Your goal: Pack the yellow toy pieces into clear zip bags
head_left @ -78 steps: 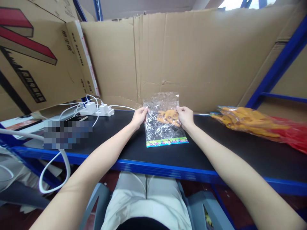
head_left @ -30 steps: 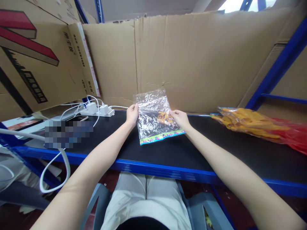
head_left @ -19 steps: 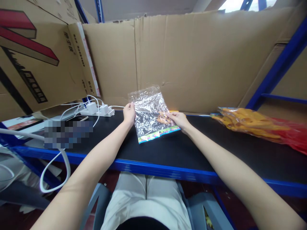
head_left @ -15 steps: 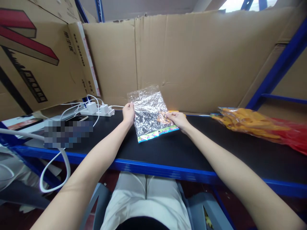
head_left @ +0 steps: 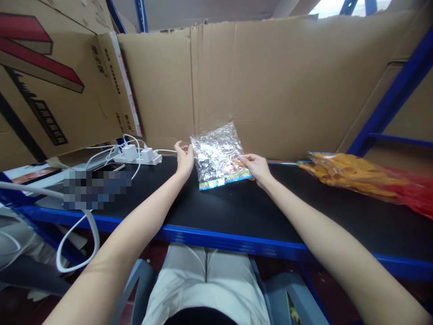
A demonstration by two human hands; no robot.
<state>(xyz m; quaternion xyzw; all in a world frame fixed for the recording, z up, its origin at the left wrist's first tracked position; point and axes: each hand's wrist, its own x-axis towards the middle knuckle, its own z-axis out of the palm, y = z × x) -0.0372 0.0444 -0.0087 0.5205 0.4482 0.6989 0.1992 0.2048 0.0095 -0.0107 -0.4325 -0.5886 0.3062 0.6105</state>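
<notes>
A clear crinkled plastic bag [head_left: 216,155] with a colourful printed bottom strip stands tilted on the black shelf top [head_left: 237,212], leaning toward the cardboard behind it. An orange item [head_left: 237,163] shows inside it at the lower right. My right hand [head_left: 257,167] pinches the bag's right edge at that item. My left hand [head_left: 184,158] rests against the bag's left edge, its fingers loosely curled and apart from the plastic.
A heap of orange items in clear and red bags [head_left: 365,178] lies at the right. A white power strip [head_left: 137,155] with chargers and cables sits at the left. Cardboard sheets [head_left: 270,81] wall the back. The shelf's blue front edge [head_left: 237,239] runs above my lap.
The bag has shifted slightly right and farther back toward the cardboard. My left hand has loosened its grip on the left edge; my right hand still holds the right side.
</notes>
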